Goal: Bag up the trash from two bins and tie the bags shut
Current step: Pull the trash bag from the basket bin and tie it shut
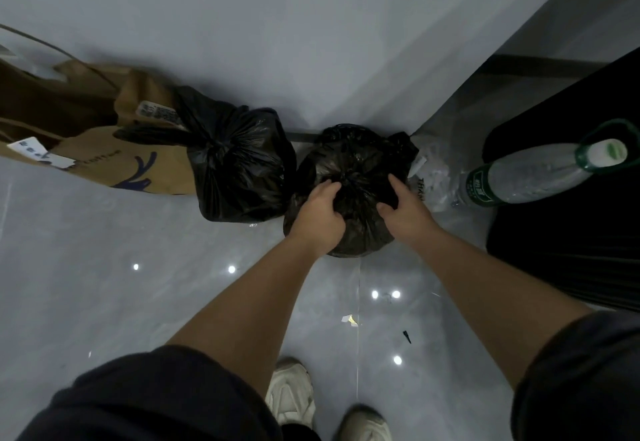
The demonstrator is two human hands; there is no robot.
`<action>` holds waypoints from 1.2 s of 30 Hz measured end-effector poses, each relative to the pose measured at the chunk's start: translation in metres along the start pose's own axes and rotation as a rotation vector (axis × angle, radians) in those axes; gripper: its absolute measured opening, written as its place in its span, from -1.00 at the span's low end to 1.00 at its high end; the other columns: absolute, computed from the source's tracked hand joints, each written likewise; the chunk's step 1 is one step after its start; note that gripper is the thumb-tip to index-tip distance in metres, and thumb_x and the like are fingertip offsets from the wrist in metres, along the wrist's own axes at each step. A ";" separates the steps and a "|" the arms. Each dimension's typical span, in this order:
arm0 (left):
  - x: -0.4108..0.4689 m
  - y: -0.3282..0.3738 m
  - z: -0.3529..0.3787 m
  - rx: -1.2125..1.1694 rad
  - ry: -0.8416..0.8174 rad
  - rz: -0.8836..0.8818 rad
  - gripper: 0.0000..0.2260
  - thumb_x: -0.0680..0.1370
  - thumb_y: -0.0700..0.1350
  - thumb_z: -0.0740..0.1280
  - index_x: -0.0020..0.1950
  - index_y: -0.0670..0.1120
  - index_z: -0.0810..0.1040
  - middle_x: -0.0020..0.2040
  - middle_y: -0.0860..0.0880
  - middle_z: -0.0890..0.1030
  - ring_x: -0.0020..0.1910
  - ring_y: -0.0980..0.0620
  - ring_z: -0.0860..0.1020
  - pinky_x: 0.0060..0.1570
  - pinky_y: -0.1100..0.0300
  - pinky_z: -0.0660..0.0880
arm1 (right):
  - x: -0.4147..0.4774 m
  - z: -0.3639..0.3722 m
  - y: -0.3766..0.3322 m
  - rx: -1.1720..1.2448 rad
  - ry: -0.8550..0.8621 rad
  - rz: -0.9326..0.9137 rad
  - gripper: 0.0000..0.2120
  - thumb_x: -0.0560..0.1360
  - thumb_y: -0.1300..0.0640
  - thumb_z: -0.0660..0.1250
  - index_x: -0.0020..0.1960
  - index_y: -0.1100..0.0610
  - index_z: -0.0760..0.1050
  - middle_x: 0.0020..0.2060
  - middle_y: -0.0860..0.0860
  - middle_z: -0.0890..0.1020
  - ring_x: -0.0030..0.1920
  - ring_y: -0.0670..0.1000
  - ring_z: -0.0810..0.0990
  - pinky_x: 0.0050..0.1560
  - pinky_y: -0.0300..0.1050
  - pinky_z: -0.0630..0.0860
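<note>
Black crinkled trash bag point(360, 156), neck gathered; left hand point(318, 215) grips it, right hand point(407, 208) presses.

Hands point(318, 214) point(408, 210) on black bag point(360, 160)

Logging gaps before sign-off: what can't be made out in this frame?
Head view:
- Neck of the held black bag: covered by left hand and right hand; knotted or not, unclear.
- Paper bag: cut by left edge, labels blurred.
- Dark object at right: too dark, cut by edge.
</note>
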State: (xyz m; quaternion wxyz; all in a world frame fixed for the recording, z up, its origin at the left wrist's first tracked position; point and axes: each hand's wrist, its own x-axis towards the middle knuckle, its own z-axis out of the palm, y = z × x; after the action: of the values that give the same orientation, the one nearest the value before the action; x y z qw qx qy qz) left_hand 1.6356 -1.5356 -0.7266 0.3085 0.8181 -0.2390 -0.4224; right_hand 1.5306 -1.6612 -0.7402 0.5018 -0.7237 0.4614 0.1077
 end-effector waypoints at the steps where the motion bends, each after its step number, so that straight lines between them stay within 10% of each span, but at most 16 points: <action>1: 0.005 0.001 0.001 -0.015 -0.046 0.013 -0.50 0.54 -0.37 0.13 0.49 -0.16 0.24 0.53 -0.12 0.16 0.51 -0.03 0.15 0.41 0.29 0.03 | 0.005 0.001 0.000 0.033 -0.001 0.000 -0.38 0.57 0.18 0.22 0.55 0.07 0.02 0.51 0.07 0.18 0.50 0.07 0.17 0.51 0.02 0.13; 9: -0.024 -0.014 0.011 -0.250 0.352 -0.207 -0.56 0.51 -0.33 0.18 0.40 -0.18 0.33 0.38 -0.13 0.32 0.30 -0.07 0.40 0.13 0.44 0.19 | -0.015 -0.002 0.010 0.298 0.141 0.194 -0.32 0.51 0.25 0.26 0.52 -0.09 0.06 0.37 -0.02 0.37 0.25 0.02 0.42 0.28 0.05 0.44; 14: -0.017 -0.027 0.021 -0.682 0.068 -0.720 -0.42 0.53 -0.17 0.22 0.51 -0.04 0.08 0.39 -0.15 0.35 0.30 -0.21 0.39 0.12 -0.02 0.44 | -0.013 0.020 0.008 0.665 -0.028 0.503 -0.26 0.55 0.34 0.18 0.53 -0.14 -0.07 0.43 0.13 0.32 0.27 0.28 0.45 0.11 0.24 0.50; 24: 0.028 -0.016 0.003 -0.748 -0.049 -0.418 -0.33 0.55 -0.37 0.13 0.55 0.10 0.00 0.55 -0.09 0.08 0.45 -0.17 0.23 0.29 -0.01 0.31 | 0.019 0.018 0.009 0.820 0.068 0.364 -0.22 0.51 0.47 0.16 0.53 -0.11 0.00 0.51 0.09 0.15 0.43 0.24 0.28 0.33 0.13 0.38; 36: -0.117 0.038 -0.046 -0.527 0.000 -0.400 -0.54 0.54 -0.20 0.26 0.44 -0.09 0.27 0.10 -0.05 0.51 0.05 0.00 0.52 0.20 0.04 0.47 | -0.118 -0.003 -0.038 0.623 0.047 0.346 -0.33 0.51 0.38 0.25 0.51 0.00 0.12 0.22 0.07 0.40 0.22 0.08 0.46 0.08 0.01 0.51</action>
State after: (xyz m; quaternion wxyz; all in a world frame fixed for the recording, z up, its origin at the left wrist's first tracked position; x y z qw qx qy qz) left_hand 1.6073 -1.4722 -0.6154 0.4204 0.7410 0.0440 -0.5218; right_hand 1.4939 -1.5946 -0.6422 0.6621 -0.4493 0.5991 0.0283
